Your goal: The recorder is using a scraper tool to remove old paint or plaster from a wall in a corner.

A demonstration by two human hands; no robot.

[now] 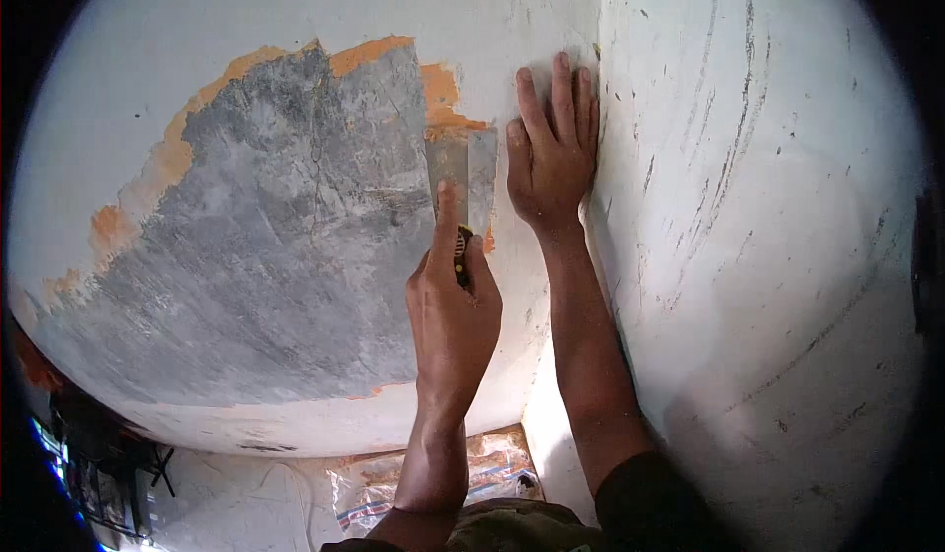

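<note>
My left hand (455,306) grips a putty knife (451,163) by its black and yellow handle, the index finger stretched along the blade. The wide blade points up and lies against the wall at the right side of a large bare grey patch (285,217). Ragged strips of orange undercoat (440,94) edge that patch, with white paint (217,20) around it. Just right of the blade, my right hand (556,163) rests flat on the white wall, fingers apart and pointing up, close to the corner. It holds nothing.
On the right stands an adjoining white wall (768,257) with dark scuff marks. Below, a clear plastic bag or sheet (502,458) with brownish bits lies on the pale floor (231,498). Dark furniture with thin legs (108,463) is at the lower left.
</note>
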